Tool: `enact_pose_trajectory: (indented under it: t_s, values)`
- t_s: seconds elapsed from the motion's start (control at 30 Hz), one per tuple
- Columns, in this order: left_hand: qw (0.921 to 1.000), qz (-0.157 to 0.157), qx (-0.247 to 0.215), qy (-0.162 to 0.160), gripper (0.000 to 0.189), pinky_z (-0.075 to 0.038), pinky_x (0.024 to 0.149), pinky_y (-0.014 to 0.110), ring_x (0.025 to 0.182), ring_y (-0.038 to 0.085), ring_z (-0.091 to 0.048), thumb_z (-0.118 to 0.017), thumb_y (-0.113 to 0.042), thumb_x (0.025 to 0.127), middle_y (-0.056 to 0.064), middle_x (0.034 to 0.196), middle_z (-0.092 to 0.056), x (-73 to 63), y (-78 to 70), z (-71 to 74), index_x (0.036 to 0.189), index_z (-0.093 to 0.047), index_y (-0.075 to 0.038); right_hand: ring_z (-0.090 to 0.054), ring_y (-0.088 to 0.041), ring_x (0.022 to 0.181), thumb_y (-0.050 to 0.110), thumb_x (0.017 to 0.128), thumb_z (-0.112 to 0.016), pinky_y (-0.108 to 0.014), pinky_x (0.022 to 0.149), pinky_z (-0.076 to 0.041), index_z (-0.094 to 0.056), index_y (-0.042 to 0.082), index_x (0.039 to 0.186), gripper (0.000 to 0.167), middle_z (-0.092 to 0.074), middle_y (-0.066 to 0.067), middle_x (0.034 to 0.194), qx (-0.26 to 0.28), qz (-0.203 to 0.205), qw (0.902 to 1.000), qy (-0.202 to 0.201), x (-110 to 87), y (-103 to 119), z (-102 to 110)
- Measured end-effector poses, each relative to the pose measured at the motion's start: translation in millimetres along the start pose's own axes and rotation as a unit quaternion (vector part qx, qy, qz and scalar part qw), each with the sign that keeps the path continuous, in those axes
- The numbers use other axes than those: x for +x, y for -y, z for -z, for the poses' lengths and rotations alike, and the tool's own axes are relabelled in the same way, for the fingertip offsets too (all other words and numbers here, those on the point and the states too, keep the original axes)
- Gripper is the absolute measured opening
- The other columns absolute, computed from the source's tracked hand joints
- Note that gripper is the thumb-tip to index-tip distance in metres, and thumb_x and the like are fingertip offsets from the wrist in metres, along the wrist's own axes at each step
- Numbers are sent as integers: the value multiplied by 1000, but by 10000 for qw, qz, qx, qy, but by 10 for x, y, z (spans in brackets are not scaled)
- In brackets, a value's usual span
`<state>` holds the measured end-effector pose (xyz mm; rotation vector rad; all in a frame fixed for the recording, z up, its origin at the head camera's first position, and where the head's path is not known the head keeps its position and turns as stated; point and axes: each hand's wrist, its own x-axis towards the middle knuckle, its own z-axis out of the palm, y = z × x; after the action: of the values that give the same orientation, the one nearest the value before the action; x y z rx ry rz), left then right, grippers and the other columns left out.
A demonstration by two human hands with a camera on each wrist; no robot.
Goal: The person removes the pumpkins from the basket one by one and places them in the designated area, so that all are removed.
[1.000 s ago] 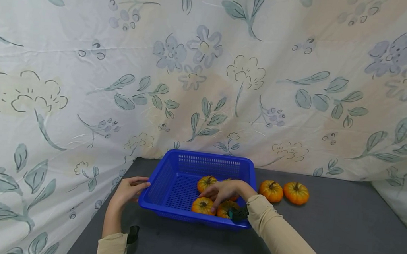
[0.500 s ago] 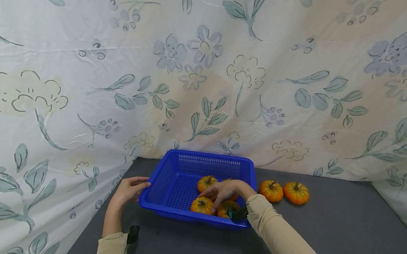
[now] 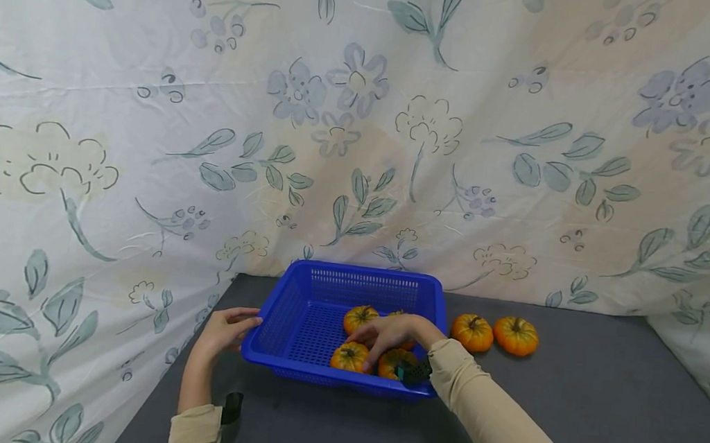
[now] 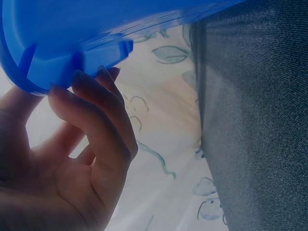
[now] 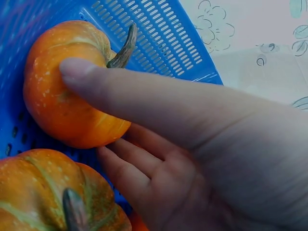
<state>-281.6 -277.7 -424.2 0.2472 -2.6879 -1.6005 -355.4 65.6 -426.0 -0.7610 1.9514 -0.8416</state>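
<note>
Steadying is presumably why the basket [image 3: 315, 326] is pinched at its rim by the left hand [image 3: 223, 330]; inside, one pumpkin [image 3: 347, 356] is gripped by the right hand [image 3: 391, 332]

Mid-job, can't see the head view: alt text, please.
A right hand reaches into a blue basket of orange pumpkins, at the front-left pumpkin, while the left hand holds the basket's left side. Two more pumpkins rest on the dark table to the right, before a floral cloth.
</note>
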Motion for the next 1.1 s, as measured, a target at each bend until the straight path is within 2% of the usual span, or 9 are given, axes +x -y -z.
enact_pose_trajectory:
  t_s: [0.77, 1.1]
  values:
    - [9999, 91, -141, -20, 44, -59, 66, 38, 81, 15, -67, -67, -26, 91, 20, 114, -70, 13, 15, 7, 127, -62, -2, -42, -25, 141, 10, 90, -69, -42, 113, -39, -51, 15, 142, 55, -49, -4, 149, 257, 141, 9995, -80, 4, -14, -22]
    - [9999, 73, -126, -27, 44, -59, 67, 38, 82, 15, -67, -67, -27, 91, 21, 116, -69, 18, 31, 4, 128, -62, -1, -42, -26, 141, 12, 91, -69, -42, 113, -38, -50, 12, 143, 56, -49, -6, 149, 27, 271, 9993, -250, 13, -27, -6]
